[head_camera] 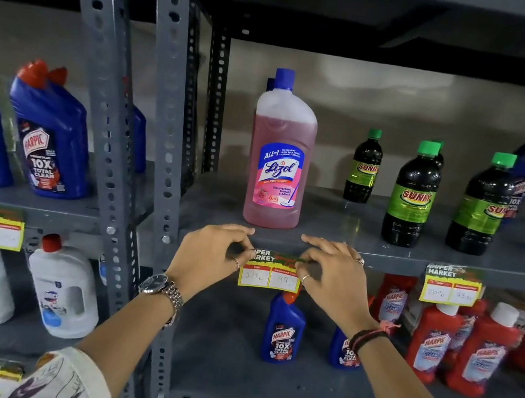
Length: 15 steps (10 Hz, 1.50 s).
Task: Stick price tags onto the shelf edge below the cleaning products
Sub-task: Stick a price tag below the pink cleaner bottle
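The left hand (211, 252) and the right hand (335, 272) were raised to the grey metal shelf edge (392, 262), each pinching an upper corner of a yellow-bordered paper price tag (270, 273) between thumb and fingers, with the forefingers laid along the shelf lip above. The tag's top corners were hidden under the fingertips, and whether it was already stuck down could not be told. The tag was seen directly below a tall pink bottle of Lizol floor cleaner (278, 163) with a blue cap. A dark green header printed "SUPER MARKET" was carried over two white boxes with red headings; the handwritten figures inside were too faint to be read. A silver wristwatch (161, 288) was worn on the left wrist and dark thread bands (370, 336) on the right. A second, similar tag (450, 286) was fixed farther right on the same edge, below dark bottles with green caps (413, 195) labelled SUNNY. The blue Harpic bottles (283, 331) on the lower shelf were partly covered by the right forearm.
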Each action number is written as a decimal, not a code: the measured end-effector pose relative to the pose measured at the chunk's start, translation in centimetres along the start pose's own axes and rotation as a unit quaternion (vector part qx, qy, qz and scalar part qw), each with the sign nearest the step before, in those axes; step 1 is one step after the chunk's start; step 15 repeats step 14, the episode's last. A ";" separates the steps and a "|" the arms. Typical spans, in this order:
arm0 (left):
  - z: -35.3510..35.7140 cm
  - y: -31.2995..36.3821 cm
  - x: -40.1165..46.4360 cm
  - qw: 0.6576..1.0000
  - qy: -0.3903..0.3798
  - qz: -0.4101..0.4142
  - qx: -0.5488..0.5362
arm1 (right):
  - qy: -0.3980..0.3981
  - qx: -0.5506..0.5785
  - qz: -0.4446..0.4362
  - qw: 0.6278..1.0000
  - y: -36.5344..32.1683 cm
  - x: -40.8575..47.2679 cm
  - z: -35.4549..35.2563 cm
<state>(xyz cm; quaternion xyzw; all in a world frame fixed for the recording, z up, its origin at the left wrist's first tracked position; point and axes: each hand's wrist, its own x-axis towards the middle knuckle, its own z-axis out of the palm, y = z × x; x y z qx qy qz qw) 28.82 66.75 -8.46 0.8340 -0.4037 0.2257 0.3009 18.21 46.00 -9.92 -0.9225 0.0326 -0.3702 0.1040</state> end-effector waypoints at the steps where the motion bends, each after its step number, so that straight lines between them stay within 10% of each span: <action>1: -0.3 0.6 0.4 1.000 0.022 -0.001 -0.005 | 0.027 0.019 0.012 0.999 0.0 0.5 -0.2; 6: 0.8 1.0 1.4 0.996 0.079 -0.041 0.018 | 0.107 -0.028 0.071 0.991 -1.7 2.3 1.4; 15: -1.1 0.6 2.7 1.000 0.007 -0.020 0.004 | 0.001 0.087 0.047 0.995 0.4 1.9 -1.1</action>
